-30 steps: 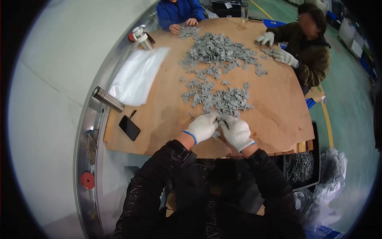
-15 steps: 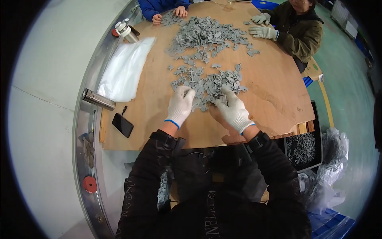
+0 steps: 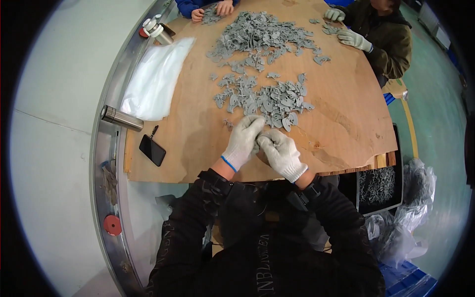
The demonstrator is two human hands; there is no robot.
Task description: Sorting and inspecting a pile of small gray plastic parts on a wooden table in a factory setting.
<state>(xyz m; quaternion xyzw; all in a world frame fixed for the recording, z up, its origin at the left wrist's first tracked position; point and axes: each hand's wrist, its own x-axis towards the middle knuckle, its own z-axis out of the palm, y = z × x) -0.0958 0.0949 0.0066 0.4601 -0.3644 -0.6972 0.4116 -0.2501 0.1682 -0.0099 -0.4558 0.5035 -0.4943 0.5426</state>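
Observation:
Both my hands wear white knitted gloves and meet just above the near part of the wooden table (image 3: 198, 163). My left hand (image 3: 244, 138) is closed, its fingers bent toward the other hand. My right hand (image 3: 280, 152) is closed too, thumb and fingers pinched together against the left fingertips. Whatever lies between the fingers is hidden by the gloves. Right beyond them spreads a small heap of flat grey fan-shaped parts (image 3: 273, 101) with little stems. One loose grey part (image 3: 228, 123) lies to the left of my left hand.
A larger grey heap (image 3: 262, 34) lies farther back. Two people work at the far side, one in grey gloves (image 3: 354, 39). On the left are a plastic bag (image 3: 158, 81), a steel flask (image 3: 121, 118), a white-topped bottle (image 3: 157, 30) and a phone (image 3: 152, 149). A black bin (image 3: 378, 185) stands at right.
My hands have drawn back from the small heap and come together, fingers now closed. The person at right has moved their gloved hands apart.

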